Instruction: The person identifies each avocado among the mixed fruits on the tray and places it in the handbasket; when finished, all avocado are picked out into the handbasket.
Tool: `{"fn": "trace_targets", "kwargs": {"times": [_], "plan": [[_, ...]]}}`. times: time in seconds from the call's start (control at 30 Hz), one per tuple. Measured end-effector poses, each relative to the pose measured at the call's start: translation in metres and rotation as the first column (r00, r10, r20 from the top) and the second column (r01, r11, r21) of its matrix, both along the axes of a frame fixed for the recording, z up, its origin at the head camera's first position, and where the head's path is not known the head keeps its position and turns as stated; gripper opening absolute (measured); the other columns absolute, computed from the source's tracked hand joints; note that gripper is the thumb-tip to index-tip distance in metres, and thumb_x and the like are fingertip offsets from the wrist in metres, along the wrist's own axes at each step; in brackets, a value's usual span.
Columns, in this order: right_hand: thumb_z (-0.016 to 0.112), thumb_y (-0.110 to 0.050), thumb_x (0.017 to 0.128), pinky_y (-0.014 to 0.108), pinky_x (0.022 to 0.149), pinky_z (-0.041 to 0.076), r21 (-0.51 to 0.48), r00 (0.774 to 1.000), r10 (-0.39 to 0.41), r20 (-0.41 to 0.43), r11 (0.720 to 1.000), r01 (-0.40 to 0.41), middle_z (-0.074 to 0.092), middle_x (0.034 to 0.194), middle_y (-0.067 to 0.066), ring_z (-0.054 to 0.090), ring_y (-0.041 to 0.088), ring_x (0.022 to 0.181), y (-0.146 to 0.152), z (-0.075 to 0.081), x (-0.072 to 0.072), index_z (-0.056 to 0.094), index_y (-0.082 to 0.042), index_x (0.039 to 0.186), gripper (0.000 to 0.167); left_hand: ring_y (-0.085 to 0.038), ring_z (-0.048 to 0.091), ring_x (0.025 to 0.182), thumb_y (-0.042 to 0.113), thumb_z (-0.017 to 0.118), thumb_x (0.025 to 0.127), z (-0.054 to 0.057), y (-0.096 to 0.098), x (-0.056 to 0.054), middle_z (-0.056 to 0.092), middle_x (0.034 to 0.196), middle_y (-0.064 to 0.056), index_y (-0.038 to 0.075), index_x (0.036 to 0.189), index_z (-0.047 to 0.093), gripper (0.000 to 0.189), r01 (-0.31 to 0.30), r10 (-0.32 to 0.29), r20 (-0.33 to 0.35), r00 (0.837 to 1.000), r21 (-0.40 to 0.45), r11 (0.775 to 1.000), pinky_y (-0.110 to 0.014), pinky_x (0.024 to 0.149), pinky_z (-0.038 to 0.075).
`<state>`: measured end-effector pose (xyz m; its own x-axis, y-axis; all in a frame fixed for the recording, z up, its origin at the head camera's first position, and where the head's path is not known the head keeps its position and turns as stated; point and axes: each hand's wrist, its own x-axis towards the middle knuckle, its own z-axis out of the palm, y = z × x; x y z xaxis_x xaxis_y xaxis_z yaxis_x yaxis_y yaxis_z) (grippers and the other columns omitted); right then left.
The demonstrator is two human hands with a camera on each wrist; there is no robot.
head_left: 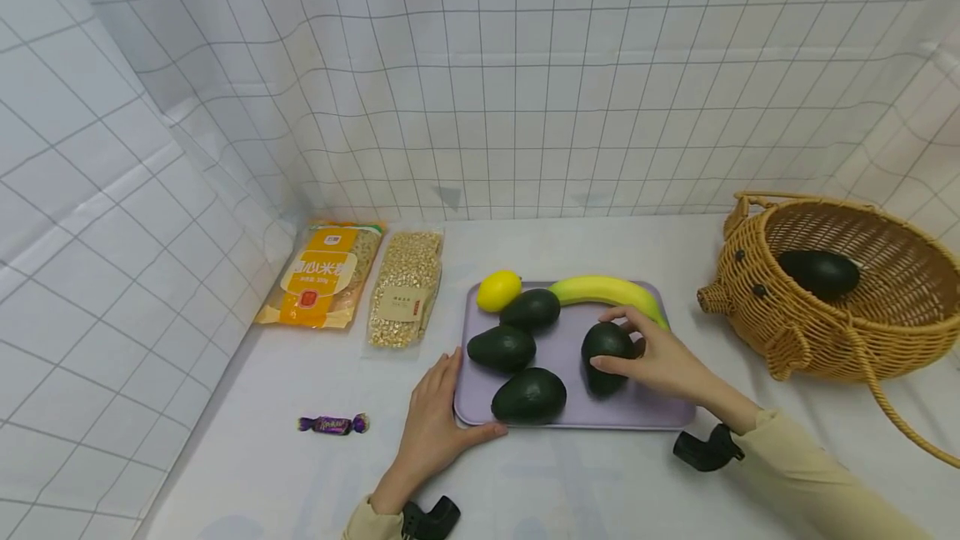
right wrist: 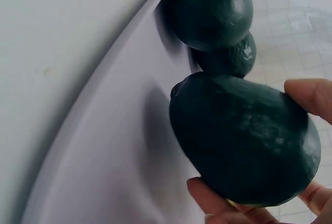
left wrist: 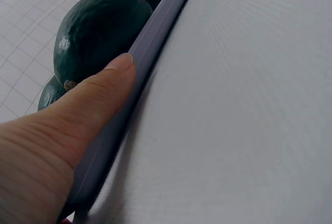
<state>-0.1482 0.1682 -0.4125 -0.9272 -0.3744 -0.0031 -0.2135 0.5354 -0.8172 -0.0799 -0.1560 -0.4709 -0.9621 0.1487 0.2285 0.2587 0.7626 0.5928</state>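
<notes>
A lilac tray (head_left: 645,415) lies on the white table and carries several dark avocados, a lemon (head_left: 498,290) and a banana (head_left: 609,291). My right hand (head_left: 660,357) curls round the rightmost avocado (head_left: 603,344), fingers and thumb on its sides; the right wrist view shows that avocado (right wrist: 244,138) pinched above the tray (right wrist: 109,162). My left hand (head_left: 435,415) lies flat beside the tray's left edge, its thumb along the front rim. In the left wrist view the thumb (left wrist: 88,105) presses the tray rim (left wrist: 150,53) next to the front avocado (left wrist: 98,32).
A wicker pig-shaped basket (head_left: 795,332) at the right holds one more avocado (head_left: 819,273). Two grain packets (head_left: 322,273) (head_left: 405,286) lie at the left. A purple wrapped candy (head_left: 332,423) sits near the front left. Checked cloth walls close in behind and on both sides.
</notes>
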Motion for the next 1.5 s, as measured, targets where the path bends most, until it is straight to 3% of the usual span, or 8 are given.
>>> {"fn": "trace_targets", "kwargs": {"times": [0.17,0.37,0.67,0.93,1.07,1.27,1.5], "plan": [[0.076,-0.039,0.08,0.033,0.066,0.045,0.026,0.999,-0.004,-0.053,1.0,0.005,0.053,0.115,0.01,0.056,0.019,0.076,0.01,0.01,0.002,0.048,-0.023,0.122,0.053,-0.033,0.027,0.135,0.061,0.08,0.061,0.0,0.0,0.0,0.035,0.147,-0.018,0.002,0.148,0.028,0.117,-0.001,0.001,0.012,1.0,-0.003,1.0,-0.054,0.106,0.021],[0.077,-0.031,0.081,0.028,0.065,0.045,0.002,0.991,-0.006,-0.137,1.0,0.006,0.051,0.116,0.01,0.055,0.02,0.074,0.02,0.024,0.003,0.047,-0.019,0.123,0.053,-0.033,0.027,0.136,0.061,0.08,0.061,0.001,0.0,0.0,0.034,0.147,-0.018,0.003,0.148,0.028,0.117,-0.001,0.001,0.018,1.0,-0.004,1.0,-0.054,0.106,0.021],[0.077,-0.027,0.081,0.033,0.068,0.047,0.019,0.973,-0.022,-0.23,0.999,0.027,0.051,0.119,0.003,0.059,0.016,0.07,0.032,0.049,0.007,0.046,-0.018,0.129,0.057,-0.032,0.026,0.136,0.062,0.079,0.061,0.001,0.0,0.001,0.033,0.148,-0.017,0.003,0.149,0.027,0.117,-0.006,0.006,0.031,1.0,0.001,1.0,-0.053,0.107,0.02],[0.078,-0.018,0.08,0.023,0.065,0.049,-0.015,0.948,-0.078,-0.307,0.997,0.077,0.05,0.116,0.004,0.06,0.016,0.075,0.044,0.066,0.007,0.046,-0.018,0.13,0.059,-0.031,0.025,0.136,0.061,0.08,0.06,0.001,0.001,0.001,0.031,0.149,-0.016,0.004,0.149,0.026,0.119,-0.001,0.001,0.04,0.999,0.008,1.0,-0.052,0.108,0.019],[0.077,-0.015,0.081,0.023,0.062,0.05,-0.049,0.944,-0.135,-0.3,0.991,0.126,0.047,0.117,0.002,0.061,0.014,0.079,0.052,0.075,0.007,0.045,-0.017,0.132,0.06,-0.031,0.025,0.136,0.061,0.08,0.061,0.001,0.001,0.001,0.031,0.149,-0.016,0.004,0.149,0.026,0.119,0.001,-0.001,0.035,0.999,0.008,1.0,-0.053,0.108,0.019],[0.077,-0.013,0.081,0.016,0.065,0.044,-0.059,0.917,-0.215,-0.336,0.976,0.207,0.044,0.121,-0.002,0.06,0.005,0.082,0.068,0.087,0.006,0.046,-0.018,0.134,0.062,-0.03,0.024,0.137,0.061,0.08,0.061,0.001,0.001,0.001,0.03,0.15,-0.015,0.005,0.15,0.025,0.119,-0.006,0.006,0.055,0.998,0.006,1.0,-0.052,0.108,0.018],[0.074,-0.007,0.082,0.01,0.064,0.045,-0.11,0.894,-0.277,-0.353,0.961,0.255,0.039,0.126,-0.004,0.059,0.001,0.083,0.087,0.098,0.002,0.044,-0.017,0.137,0.063,-0.03,0.024,0.137,0.06,0.081,0.06,0.001,0.002,0.0,0.031,0.15,-0.015,0.006,0.15,0.025,0.119,-0.012,0.012,0.058,0.998,0.004,1.0,-0.052,0.108,0.018]]}}
